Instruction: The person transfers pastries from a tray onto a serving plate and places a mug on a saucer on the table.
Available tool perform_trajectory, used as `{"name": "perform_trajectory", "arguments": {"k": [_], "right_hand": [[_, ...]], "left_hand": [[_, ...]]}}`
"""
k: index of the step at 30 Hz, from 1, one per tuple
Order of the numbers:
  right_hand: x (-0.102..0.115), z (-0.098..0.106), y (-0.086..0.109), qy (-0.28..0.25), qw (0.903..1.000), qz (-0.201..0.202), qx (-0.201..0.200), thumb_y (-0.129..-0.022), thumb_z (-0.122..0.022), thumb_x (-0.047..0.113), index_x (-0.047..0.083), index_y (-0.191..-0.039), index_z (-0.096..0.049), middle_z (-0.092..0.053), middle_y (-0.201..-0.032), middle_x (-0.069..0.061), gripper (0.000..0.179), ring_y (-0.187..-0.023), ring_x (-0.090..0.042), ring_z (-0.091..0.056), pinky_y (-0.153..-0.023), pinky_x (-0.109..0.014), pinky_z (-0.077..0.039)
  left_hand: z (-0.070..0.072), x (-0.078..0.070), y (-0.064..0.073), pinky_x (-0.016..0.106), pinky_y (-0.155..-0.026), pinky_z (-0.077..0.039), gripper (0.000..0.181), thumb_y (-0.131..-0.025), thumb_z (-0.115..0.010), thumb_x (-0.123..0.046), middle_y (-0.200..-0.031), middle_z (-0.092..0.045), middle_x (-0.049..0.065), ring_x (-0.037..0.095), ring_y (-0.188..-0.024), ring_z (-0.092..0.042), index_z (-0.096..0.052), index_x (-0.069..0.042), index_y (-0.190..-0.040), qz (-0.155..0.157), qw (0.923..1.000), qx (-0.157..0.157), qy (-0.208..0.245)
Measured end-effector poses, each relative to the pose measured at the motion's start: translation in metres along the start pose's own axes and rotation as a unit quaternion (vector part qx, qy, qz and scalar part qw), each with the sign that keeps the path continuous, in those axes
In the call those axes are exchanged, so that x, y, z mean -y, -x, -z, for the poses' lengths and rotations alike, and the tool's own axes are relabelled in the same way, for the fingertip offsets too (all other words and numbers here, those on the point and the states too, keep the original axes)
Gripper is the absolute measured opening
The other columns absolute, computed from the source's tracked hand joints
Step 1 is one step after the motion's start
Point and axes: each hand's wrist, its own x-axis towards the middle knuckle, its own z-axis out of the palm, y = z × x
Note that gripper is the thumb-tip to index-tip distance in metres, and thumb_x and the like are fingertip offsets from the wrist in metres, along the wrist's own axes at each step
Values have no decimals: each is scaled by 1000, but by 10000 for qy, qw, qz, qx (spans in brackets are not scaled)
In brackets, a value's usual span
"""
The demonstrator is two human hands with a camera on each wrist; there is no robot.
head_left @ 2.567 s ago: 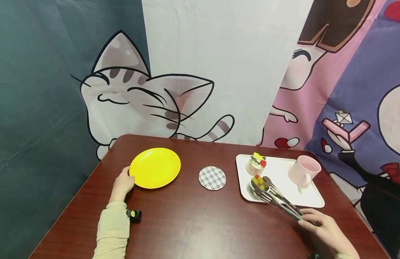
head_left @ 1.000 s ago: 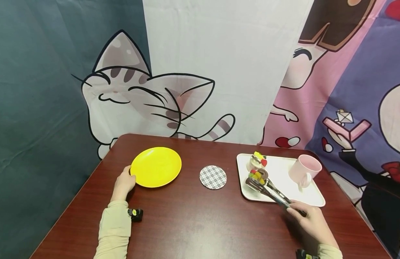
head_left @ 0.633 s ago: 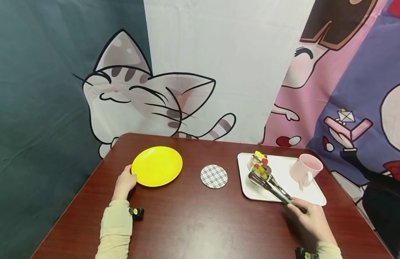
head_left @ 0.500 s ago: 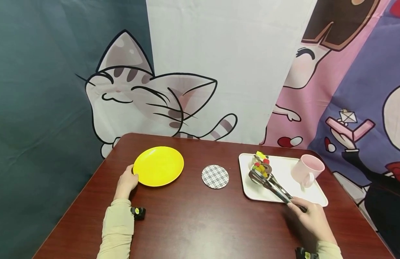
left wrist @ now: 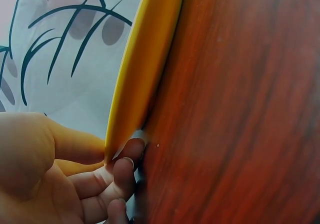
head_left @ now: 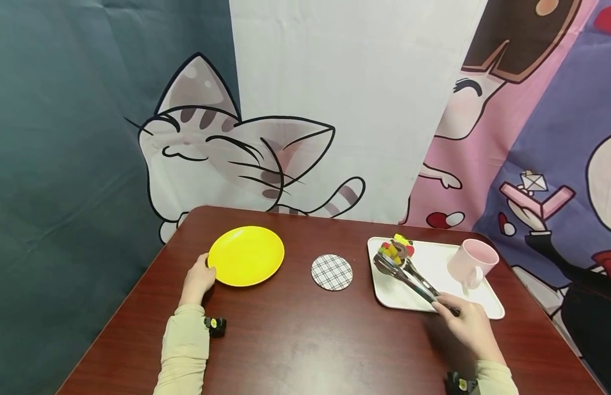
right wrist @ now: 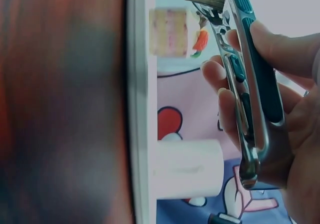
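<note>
In the head view, my left hand [head_left: 199, 278] pinches the near-left rim of a yellow plate [head_left: 246, 256] on the table. Its thumb lies over the rim and its fingers curl below, as the left wrist view shows. My right hand [head_left: 465, 325] grips metal serving tongs [head_left: 409, 282] with dark grip inserts. Between the tongs' ends is a small cake [head_left: 392, 252] topped with fruit and a chocolate swirl, lifted above the white tray [head_left: 404, 299]. Behind it, a second layered cake [right wrist: 170, 33] stands on the tray, mostly hidden in the head view.
A pink mug [head_left: 472, 262] stands on the tray's right part. Between plate and tray lies a round checked coaster [head_left: 332, 272]. The brown table [head_left: 305, 340] reaches back to a printed cloth backdrop [head_left: 364, 109].
The tongs have closed on the fruit-topped cake and raised it off the tray, up and slightly left. My left hand keeps its hold on the plate; the head view has shifted slightly.
</note>
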Motion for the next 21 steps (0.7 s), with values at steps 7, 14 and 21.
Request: {"name": "perform_trajectory", "arguments": {"k": [7, 14, 21], "right_hand": [[13, -5, -13, 85, 9998, 45, 172, -66, -75, 16, 12, -79, -72, -70, -83, -6, 13, -78, -29, -64, -68, -26, -41], [22, -15, -24, -31, 9994, 345, 97, -66, -74, 14, 10, -80, -72, -71, -84, -7, 14, -76, -29, -66, -68, -33, -43], [31, -21, -37, -97, 9995, 281, 118, -68, -73, 15, 10, -83, -72, -70, -87, -8, 16, -81, -30, -66, -74, -38, -44]], "left_hand": [[-1, 2, 0, 54, -99, -30, 54, -92, -32, -15, -138, -30, 28, 45, -121, -35, -15, 0, -141, -20, 10000, -8, 46], [-4, 3, 0, 54, -97, -32, 54, -91, -33, -15, -137, -32, 28, 45, -118, -38, -16, -1, -141, -47, 10000, -31, 0], [-2, 3, -2, 54, -98, -31, 55, -91, -33, -15, -137, -31, 28, 45, -120, -36, -16, 0, -141, -26, 10000, -86, 34]]}}
